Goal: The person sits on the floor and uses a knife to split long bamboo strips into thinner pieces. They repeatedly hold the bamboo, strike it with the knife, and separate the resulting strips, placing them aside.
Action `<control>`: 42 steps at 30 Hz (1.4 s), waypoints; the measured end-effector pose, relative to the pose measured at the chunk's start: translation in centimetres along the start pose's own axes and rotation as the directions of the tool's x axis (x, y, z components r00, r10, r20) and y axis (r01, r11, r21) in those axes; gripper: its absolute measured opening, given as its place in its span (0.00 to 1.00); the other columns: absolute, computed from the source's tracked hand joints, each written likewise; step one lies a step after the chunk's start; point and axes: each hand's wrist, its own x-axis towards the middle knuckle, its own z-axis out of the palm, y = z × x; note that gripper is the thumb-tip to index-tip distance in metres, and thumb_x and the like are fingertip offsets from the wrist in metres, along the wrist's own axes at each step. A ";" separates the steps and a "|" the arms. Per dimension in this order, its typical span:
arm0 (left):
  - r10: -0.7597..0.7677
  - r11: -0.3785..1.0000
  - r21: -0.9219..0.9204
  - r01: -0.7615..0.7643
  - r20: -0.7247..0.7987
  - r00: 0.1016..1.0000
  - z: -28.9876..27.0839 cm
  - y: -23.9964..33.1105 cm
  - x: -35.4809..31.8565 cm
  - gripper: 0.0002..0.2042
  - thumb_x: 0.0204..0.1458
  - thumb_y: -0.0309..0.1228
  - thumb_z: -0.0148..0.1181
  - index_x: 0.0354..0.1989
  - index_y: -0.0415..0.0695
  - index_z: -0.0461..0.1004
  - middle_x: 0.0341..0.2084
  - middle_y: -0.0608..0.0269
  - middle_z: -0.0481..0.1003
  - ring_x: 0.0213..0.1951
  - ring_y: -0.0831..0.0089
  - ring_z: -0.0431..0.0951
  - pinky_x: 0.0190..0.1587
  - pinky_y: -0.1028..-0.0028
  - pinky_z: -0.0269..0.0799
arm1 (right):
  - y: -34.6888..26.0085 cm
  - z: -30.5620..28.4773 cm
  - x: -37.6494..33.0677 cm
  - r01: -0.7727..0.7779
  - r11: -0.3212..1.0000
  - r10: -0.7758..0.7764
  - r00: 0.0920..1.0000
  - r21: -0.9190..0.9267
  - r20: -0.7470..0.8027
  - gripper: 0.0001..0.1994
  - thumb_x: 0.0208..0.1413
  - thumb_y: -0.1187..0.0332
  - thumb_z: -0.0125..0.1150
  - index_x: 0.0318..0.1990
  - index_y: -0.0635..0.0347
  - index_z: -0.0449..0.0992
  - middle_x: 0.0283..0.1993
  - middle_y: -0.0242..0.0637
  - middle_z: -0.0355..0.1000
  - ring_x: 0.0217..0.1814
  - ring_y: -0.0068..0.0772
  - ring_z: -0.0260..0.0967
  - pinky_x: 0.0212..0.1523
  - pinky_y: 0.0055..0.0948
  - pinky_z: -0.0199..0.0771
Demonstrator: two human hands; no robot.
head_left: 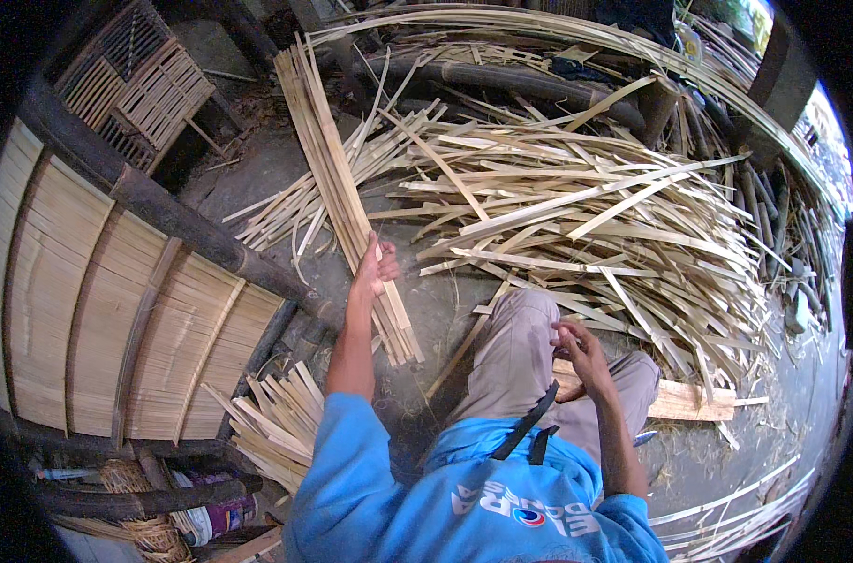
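Left hand (375, 267) stretched forward, grip clamped around a long bundle of pale flat bamboo strips (337, 178). Bundle running from near the upper middle of the view down past the hand, lower ends fanned out just beside the left knee, above the dark ground (445, 310). Thumb and fingers wrapped across the strips at roughly two-thirds of the way down.

Right hand (581, 352) raised above the right thigh, fingers loosely curled and apart, holding nothing that can be made out. Grey trousers (520, 347) covering both bent knees; blue long-sleeved shirt (426, 497) filling the lower edge, with a black strap (525, 427) across the chest.

Beyond the knees, a wide loose heap of split bamboo slats (595, 216), spread across the ground toward the right. A short thick wooden block (689, 399) lying just right of the right knee. To the left, a curved woven bamboo panel (98, 310) framed by dark round poles (173, 211). Lower left, a smaller stack of cut bamboo strips (276, 427) near the left elbow. Upper left, a small slatted bamboo crate (140, 80).
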 end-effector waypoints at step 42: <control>-0.081 0.994 -0.092 0.056 -0.299 0.951 -12.6 -8.9 -1.4 0.22 0.63 0.32 0.52 0.59 0.28 0.59 0.54 0.38 0.70 0.55 0.45 0.73 0.61 0.49 0.71 | 8.1 1.5 -6.2 -0.211 0.978 0.209 0.969 0.000 -0.130 0.22 0.66 0.52 0.55 0.51 0.65 0.78 0.46 0.35 0.77 0.46 0.24 0.72 0.49 0.26 0.74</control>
